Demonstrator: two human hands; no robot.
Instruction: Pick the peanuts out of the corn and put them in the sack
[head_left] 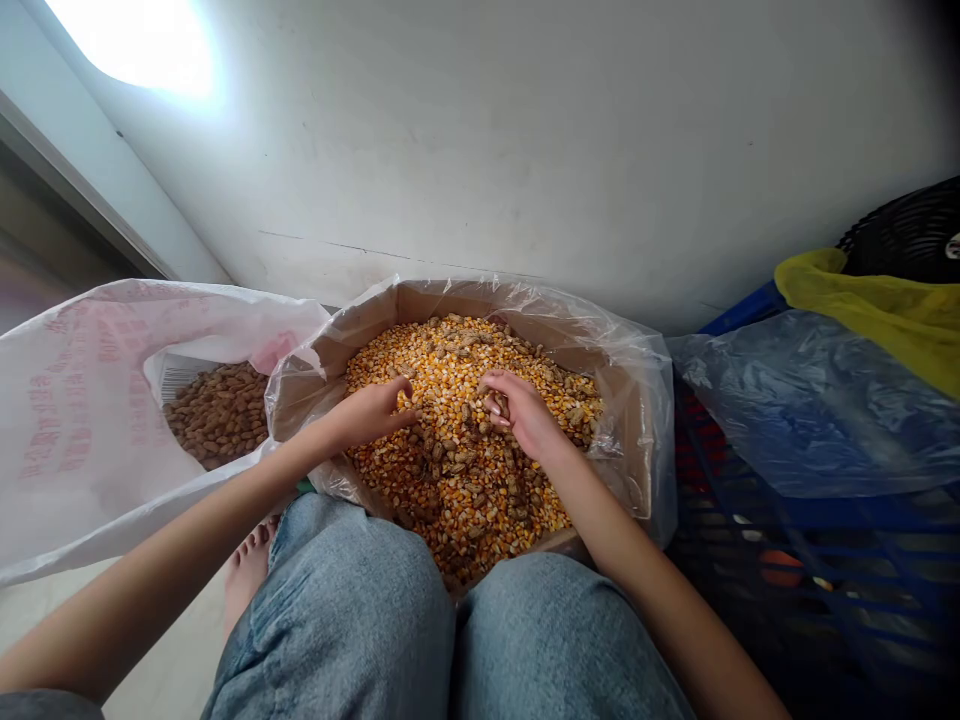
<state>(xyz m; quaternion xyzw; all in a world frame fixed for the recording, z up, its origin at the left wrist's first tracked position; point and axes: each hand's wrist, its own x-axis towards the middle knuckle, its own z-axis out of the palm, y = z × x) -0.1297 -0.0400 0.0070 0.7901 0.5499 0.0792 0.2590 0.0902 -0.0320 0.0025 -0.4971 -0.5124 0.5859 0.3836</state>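
A cardboard box (626, 440) lined with clear plastic holds yellow corn kernels (450, 370) with unshelled peanuts (465, 455) mixed in. My left hand (375, 410) hovers over the left part of the corn; its thumb and forefinger are apart, and nothing shows between them. Over the middle of the box, my right hand (521, 408) has its fingers curled around peanuts, partly hidden by the fingers. More peanuts (221, 415) fill the white sack (135, 370) left of the box.
Behind the box rises a pale wall (487, 150). On the right stands a blue plastic crate (862, 590) with a clear plastic bag (832, 400) and a yellow bag (877, 310) over it. A black fan-like grille (907, 235) sits at far right. My knees (360, 600) border the box's front.
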